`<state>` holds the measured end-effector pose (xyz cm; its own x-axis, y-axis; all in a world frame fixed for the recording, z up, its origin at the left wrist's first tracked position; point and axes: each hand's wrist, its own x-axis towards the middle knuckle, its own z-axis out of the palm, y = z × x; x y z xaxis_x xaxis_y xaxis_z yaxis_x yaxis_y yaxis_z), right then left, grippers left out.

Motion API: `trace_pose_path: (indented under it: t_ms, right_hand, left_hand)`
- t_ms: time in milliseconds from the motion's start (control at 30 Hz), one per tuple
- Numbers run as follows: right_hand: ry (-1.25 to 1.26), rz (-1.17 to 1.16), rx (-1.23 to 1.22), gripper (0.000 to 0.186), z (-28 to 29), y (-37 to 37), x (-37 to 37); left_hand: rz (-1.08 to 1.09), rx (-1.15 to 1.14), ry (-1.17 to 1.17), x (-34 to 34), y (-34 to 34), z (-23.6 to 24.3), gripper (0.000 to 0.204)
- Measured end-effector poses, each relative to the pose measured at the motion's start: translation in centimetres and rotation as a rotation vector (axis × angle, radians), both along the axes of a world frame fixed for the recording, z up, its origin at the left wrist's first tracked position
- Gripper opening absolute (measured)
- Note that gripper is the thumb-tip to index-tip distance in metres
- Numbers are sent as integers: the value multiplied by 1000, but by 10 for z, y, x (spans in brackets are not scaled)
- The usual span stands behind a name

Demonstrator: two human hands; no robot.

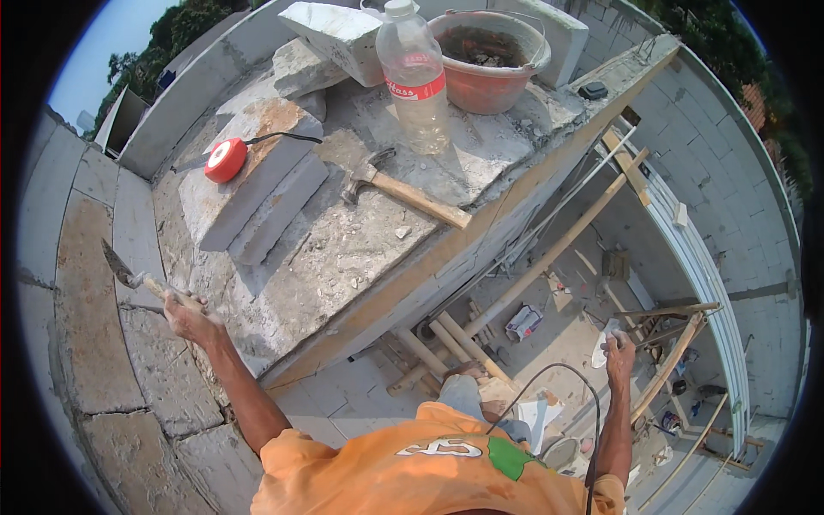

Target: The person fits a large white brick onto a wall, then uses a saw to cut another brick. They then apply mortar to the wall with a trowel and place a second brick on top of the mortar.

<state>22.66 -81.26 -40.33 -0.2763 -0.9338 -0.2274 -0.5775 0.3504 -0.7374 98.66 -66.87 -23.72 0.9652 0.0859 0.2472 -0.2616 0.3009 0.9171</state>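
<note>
My left hand (190,318) is closed around the light handle of a trowel (129,273), its pointed blade tilted up beside the block wall on the left. Out to the right, my right hand (619,350) is held up over the drop with its fingers curled; whether something small is in them is hidden. On the concrete slab between them lies a claw hammer (410,197) with a wooden handle, its head toward the left. A red tape measure (226,160) rests on cut grey blocks (266,202), next to a dark cord.
Farther back stand a clear plastic bottle (415,94) with a red label, a mortar-stained bucket (486,77) and rough block pieces (335,39). The slab's edge (360,330) drops to a lower floor with wooden poles (549,257) and debris. A block wall (99,292) borders the left.
</note>
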Motion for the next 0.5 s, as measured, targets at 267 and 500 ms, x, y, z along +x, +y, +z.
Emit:
trace_pose_path:
  t_ms: [267,500]
  right_hand:
    - [-392,-55,-84,51,82,28,26]
    - [-704,144,-160,75,130,60,35]
  left_hand:
    - [-787,0,66,-254,-89,3,29]
    - [-1557,348,-20,-444,-123,-46,38]
